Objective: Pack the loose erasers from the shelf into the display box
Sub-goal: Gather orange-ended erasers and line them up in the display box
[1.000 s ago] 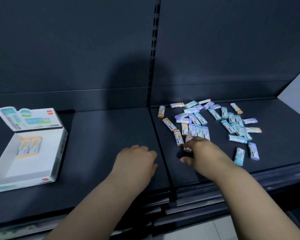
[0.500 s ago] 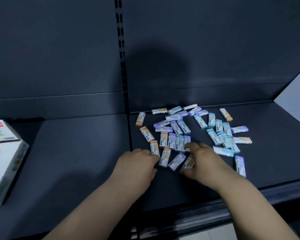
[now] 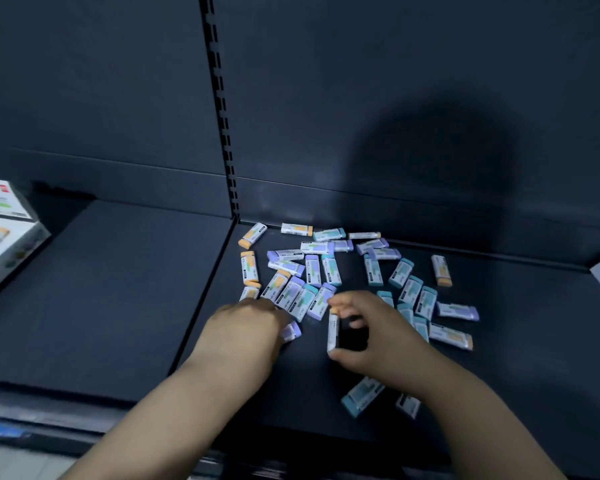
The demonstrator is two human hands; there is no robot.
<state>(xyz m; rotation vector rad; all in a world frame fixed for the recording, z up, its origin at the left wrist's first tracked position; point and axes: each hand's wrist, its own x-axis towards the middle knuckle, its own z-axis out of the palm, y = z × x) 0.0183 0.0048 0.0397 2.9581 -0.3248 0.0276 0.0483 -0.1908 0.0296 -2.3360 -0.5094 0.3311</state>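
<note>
Right hand (image 3: 378,337) pinches one white-sleeved eraser (image 3: 332,332) on edge. Left hand (image 3: 246,330) covers a purple-ended eraser (image 3: 291,331); I cannot tell its grip. Beyond, many loose pastel erasers (image 3: 329,270) litter the dark shelf (image 3: 118,289). The white cardboard display box (image 3: 11,244) sits far left. Most packing looks still undone.

The display box (image 3: 6,247) runs off the left edge. The left hand (image 3: 246,336) covers most of a purple eraser (image 3: 291,331), and its own fingers are hidden. The right hand (image 3: 378,337) pinches a blurred edge-on eraser (image 3: 332,332). The label print is too small to read.
</note>
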